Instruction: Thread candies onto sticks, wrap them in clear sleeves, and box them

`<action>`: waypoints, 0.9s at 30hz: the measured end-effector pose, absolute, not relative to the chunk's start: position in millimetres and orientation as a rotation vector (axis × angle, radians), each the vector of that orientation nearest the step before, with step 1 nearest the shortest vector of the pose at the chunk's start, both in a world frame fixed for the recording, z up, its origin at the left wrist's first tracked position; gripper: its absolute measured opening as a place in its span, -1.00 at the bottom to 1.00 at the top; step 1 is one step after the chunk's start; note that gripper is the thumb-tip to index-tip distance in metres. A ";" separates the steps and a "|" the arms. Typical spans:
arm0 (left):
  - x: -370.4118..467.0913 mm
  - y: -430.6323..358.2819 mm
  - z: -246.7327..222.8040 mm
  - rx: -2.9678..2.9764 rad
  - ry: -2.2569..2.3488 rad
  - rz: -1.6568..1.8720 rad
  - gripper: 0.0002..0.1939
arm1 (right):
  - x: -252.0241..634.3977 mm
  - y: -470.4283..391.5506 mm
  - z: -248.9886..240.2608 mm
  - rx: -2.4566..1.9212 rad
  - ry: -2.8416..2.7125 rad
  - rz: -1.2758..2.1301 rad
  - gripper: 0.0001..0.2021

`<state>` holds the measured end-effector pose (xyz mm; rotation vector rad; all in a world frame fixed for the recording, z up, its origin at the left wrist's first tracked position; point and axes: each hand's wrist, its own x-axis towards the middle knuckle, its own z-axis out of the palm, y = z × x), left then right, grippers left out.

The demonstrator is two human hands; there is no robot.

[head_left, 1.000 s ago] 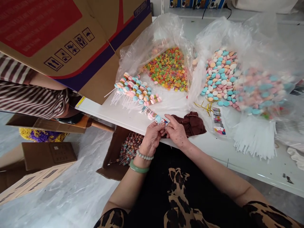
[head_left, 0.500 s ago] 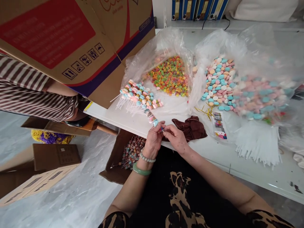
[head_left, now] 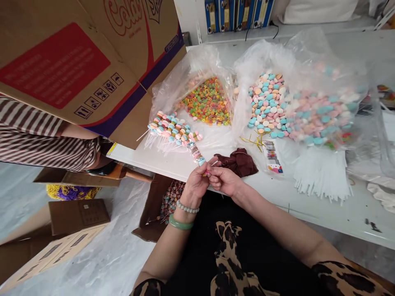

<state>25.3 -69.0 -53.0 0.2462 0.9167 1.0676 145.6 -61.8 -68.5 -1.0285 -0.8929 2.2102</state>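
Observation:
A candy skewer in a printed clear wrapper [head_left: 195, 152] points up and away from my left hand [head_left: 196, 181], whose fingers are closed round its lower end. My right hand [head_left: 224, 180] meets it there, thumb and fingers pinched on the wrapper's bottom end, where a bit of pink and yellow shows. The fingers partly hide that end. Just beyond the hands lies a bunch of marshmallow-like candy skewers [head_left: 174, 128] on white sticks. A dark brown cloth [head_left: 239, 162] is crumpled beside my right hand.
Plastic bags hold ring candies [head_left: 210, 102] and pastel candies [head_left: 268, 102]. Gold twist ties [head_left: 257, 142], a flat printed wrapper [head_left: 273, 156] and white sticks [head_left: 322, 174] lie on the white table [head_left: 308, 213]. A large carton [head_left: 101, 53] stands left, near a person's striped clothing [head_left: 46, 139]. An open box [head_left: 151, 209] holds wrapped skewers below.
My right fingers have shifted at the wrapper's lower end and curled in more. The wrapped skewer stays in my left hand. The camera view has turned slightly right.

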 end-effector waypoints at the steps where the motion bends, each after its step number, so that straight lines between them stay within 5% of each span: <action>1: 24.9 -67.2 -52.4 0.219 0.932 1.069 -0.79 | 147.3 -66.0 -68.3 -1.118 -1.052 2.012 -0.82; 6: 36.2 -58.0 -49.5 0.105 1.017 1.175 -0.75 | 150.7 -81.4 -65.9 -1.185 -1.935 0.566 -0.78; 9: 51.2 -58.6 -48.7 0.131 1.036 1.219 -0.74 | 150.0 -76.6 -67.6 -1.078 -2.170 0.190 -0.73; 14: 58.3 -62.2 -49.4 0.200 0.953 1.114 -0.90 | 156.0 -58.0 -70.0 -1.194 -1.793 0.901 -0.80; 20: 52.9 -69.8 -49.2 0.591 0.981 1.039 -0.71 | 178.8 -54.1 -64.7 -1.000 -1.028 1.929 -0.77; 27: 55.3 -73.8 -48.5 0.785 1.218 1.023 -0.68 | 199.8 -58.7 -44.3 -1.155 -0.927 1.542 -0.79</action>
